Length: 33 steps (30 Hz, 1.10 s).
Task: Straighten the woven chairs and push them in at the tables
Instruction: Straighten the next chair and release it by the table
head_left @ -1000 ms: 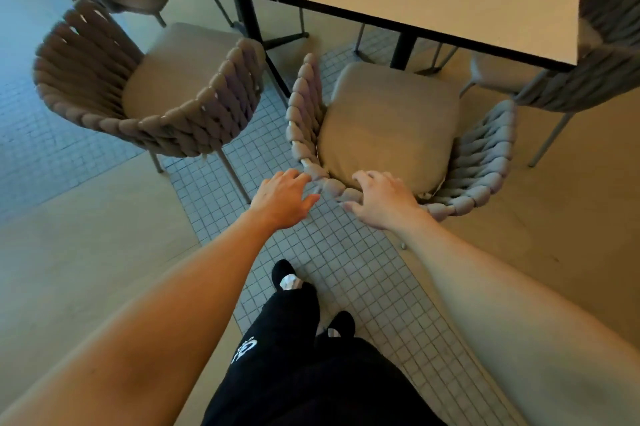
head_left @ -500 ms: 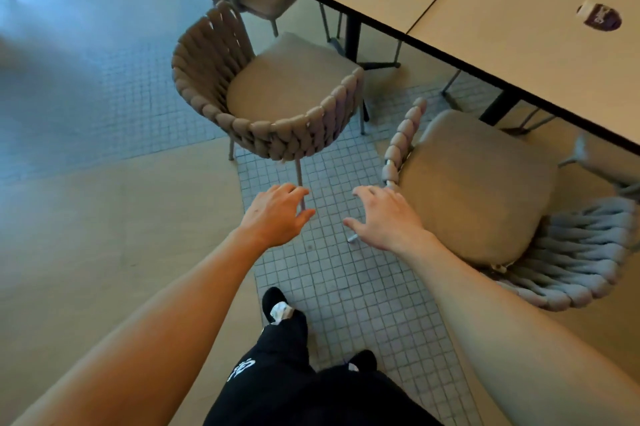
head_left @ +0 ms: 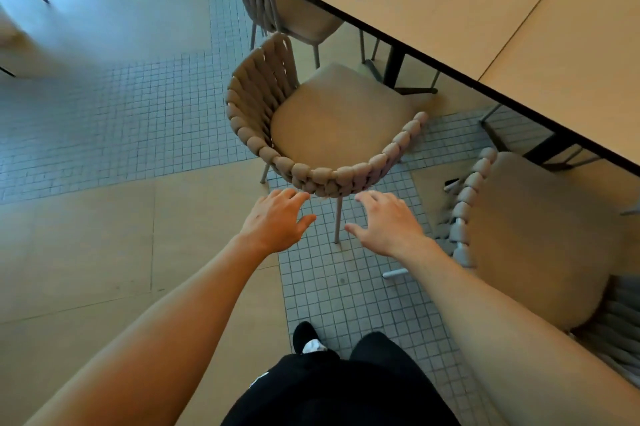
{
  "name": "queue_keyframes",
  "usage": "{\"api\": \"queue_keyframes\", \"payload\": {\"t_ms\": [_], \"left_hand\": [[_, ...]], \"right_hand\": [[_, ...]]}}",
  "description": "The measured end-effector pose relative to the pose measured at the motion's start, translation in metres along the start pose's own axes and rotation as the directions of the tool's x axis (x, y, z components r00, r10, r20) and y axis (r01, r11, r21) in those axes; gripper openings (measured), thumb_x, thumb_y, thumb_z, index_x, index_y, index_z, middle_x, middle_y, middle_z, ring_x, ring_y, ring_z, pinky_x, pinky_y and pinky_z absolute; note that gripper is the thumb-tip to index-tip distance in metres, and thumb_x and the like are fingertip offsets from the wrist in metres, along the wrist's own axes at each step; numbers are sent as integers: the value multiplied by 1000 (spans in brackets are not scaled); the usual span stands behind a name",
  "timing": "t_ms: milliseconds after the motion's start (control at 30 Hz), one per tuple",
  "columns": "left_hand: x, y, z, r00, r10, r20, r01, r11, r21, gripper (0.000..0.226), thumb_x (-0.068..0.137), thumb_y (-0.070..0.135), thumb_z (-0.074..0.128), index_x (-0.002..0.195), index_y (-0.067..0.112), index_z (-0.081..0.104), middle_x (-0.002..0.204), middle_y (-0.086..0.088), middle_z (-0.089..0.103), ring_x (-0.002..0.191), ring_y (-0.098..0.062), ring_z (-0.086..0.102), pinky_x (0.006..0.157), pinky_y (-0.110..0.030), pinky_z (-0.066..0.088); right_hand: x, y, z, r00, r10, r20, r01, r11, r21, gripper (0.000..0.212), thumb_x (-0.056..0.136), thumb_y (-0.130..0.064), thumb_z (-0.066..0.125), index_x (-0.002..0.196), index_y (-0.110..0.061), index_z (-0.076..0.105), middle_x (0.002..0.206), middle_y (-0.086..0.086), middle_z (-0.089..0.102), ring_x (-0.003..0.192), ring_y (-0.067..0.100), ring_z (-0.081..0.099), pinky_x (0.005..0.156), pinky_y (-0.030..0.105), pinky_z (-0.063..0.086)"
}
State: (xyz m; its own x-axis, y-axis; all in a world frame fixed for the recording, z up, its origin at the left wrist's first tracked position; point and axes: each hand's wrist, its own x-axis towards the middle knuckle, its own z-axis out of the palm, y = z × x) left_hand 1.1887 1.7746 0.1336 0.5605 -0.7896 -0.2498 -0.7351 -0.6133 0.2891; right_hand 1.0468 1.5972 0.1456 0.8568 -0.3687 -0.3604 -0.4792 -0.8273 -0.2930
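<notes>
I see my left hand (head_left: 277,223) and right hand (head_left: 388,223), fingers spread and empty, near a brown woven chair (head_left: 322,128) angled out from the desk (head_left: 450,10); it's not yet pushed in.

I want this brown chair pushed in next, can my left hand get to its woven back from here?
Probably yes: the left hand is open just short of the brown chair, with nothing between it and the woven rim.
</notes>
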Motion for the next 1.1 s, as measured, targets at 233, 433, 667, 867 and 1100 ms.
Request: {"api": "queue_keyframes", "payload": {"t_ms": [233,433,667,867,1100], "left_hand": [[53,-38,-13,999,-29,23,29,999,18,51,99,52,50,141,23,50,136,-2,57,128,-23,49,102,-43,45],[104,-66,-16,998,-53,37,53,999,-4,48,98,51,52,137,24,52,134,-1,58,121,-23,53,99,-43,47],[152,-94,-21,995,-44,93,43,999,4,47,99,51,47,137,25,52,133,-1,58,121,-23,51,98,-42,47],[194,-129,-22,980,56,191,-64,997,34,46,99,51,47,137,26,53,137,-1,57,126,-26,50,102,-46,43],[228,-178,-27,920,193,340,-236,968,87,56,97,61,44,140,26,49,138,1,54,130,-23,47,106,-46,42]], "right_hand": [[73,-15,-4,999,-36,18,36,999,-3,63,93,-57,61,143,-21,47,145,1,50,135,25,42,112,45,35],[140,-12,-14,997,-48,66,48,999,3,60,93,-55,61,141,-22,48,140,0,52,130,26,45,110,44,36],[189,-16,-18,991,-25,130,24,1000,7,62,95,-57,57,144,-21,45,146,2,50,133,28,43,111,46,35],[224,-33,-8,987,67,144,-70,997,21,64,95,-56,57,146,-20,43,146,3,49,133,28,43,111,47,35],[245,-73,19,947,248,204,-269,959,84,62,94,-59,55,142,-22,45,145,1,49,134,28,42,112,49,33]]}}
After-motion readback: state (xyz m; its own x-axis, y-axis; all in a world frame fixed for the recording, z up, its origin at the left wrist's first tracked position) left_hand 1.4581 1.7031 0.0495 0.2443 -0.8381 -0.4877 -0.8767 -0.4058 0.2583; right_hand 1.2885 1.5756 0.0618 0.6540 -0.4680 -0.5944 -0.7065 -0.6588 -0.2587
